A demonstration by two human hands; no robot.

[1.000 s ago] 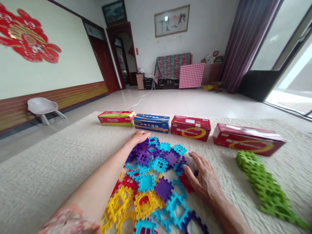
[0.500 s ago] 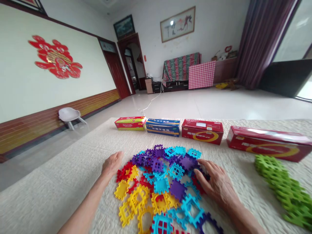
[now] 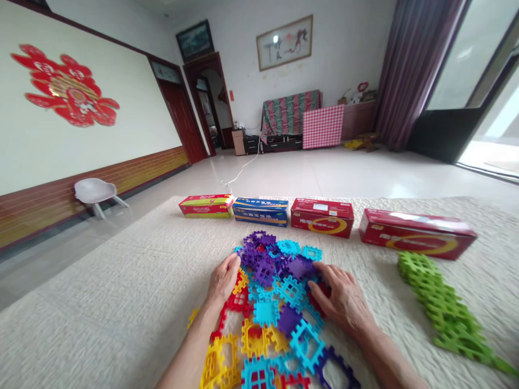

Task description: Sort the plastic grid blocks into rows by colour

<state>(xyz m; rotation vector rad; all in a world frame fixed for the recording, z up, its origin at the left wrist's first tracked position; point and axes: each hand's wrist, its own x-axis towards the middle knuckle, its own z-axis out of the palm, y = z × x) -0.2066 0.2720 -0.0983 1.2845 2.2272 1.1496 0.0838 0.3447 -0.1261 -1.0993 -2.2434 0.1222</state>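
A heap of interlocking plastic tiles (image 3: 271, 302) in purple, cyan, red and yellow lies on a beige mat (image 3: 113, 302) in front of me. My left hand (image 3: 222, 280) rests flat on the heap's left side, fingers stretched over red and yellow tiles, holding nothing. On the heap's right side my right hand (image 3: 341, 300) lies palm down, its fingertips touching purple and cyan tiles (image 3: 302, 267).
Four cartons stand in a row at the mat's far edge: red-yellow (image 3: 206, 206), blue (image 3: 260, 210), red (image 3: 321, 217) and a longer red one (image 3: 417, 234). A strip of green tiles (image 3: 440, 305) lies at the right. A white chair (image 3: 94, 190) stands by the left wall.
My left hand pulled back from the heap's far edge to its left side, then pushed inward, bunching the tiles. My right hand stayed on the right edge. The camera swung about.
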